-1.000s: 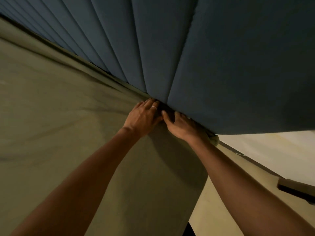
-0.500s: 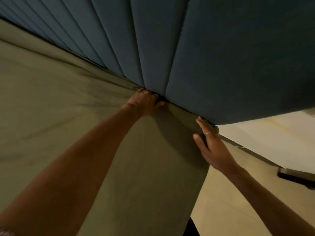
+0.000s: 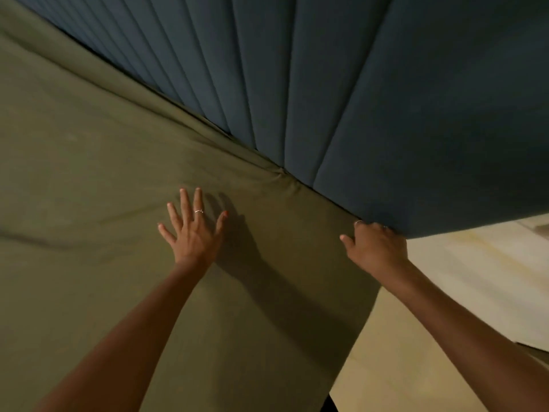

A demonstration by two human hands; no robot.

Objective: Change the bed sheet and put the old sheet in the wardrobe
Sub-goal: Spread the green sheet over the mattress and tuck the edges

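Observation:
An olive-green bed sheet (image 3: 89,203) covers the mattress and runs up to a padded dark blue headboard (image 3: 386,99). My left hand (image 3: 193,233) lies flat on the sheet with its fingers spread, a little short of the headboard seam. My right hand (image 3: 374,248) is at the mattress corner, fingers curled into the sheet where it meets the lower end of the headboard; its fingertips are hidden in the gap. The sheet is puckered at the seam (image 3: 282,171) between the hands.
Pale floor (image 3: 475,278) shows to the right of the bed, beyond the mattress side (image 3: 341,337). A dark edge of some object sits at the far right (image 3: 534,349).
My left hand has come out of the headboard gap and now lies spread flat on the sheet. My right hand moved right to the corner and curled its fingers into the sheet there.

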